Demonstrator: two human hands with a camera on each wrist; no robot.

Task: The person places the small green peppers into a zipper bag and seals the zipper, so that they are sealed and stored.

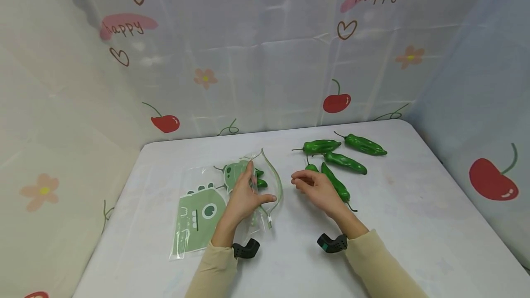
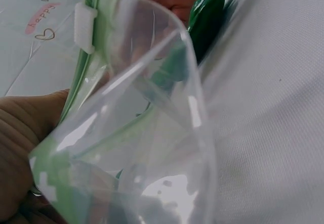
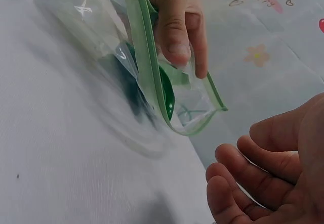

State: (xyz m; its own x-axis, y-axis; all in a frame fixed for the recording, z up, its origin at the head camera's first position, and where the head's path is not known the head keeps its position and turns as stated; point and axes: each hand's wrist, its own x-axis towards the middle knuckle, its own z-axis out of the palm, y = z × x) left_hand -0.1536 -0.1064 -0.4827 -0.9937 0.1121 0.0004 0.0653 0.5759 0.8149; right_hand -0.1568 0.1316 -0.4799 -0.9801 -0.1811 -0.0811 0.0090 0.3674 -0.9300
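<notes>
A clear zip bag (image 1: 202, 217) printed with a green cartoon monster lies on the table, its green-edged mouth spread toward the right. My left hand (image 1: 244, 197) is at the mouth, fingers straight and thumb held apart, touching the bag's film. Green chili peppers (image 1: 262, 183) show inside, partly covered by the hand and print. A white zip slider (image 2: 85, 28) sits on the green strip in the left wrist view. My right hand (image 1: 316, 190), fingers loosely bent and holding nothing, hovers right of the mouth, beside a loose chili pepper (image 1: 335, 183).
More loose green peppers (image 1: 345, 162) lie at the back right of the white table (image 1: 414, 224), one pepper (image 1: 364, 145) furthest back. A patterned curtain (image 1: 265, 59) hangs behind and along both sides. Dark cameras sit on both wrists.
</notes>
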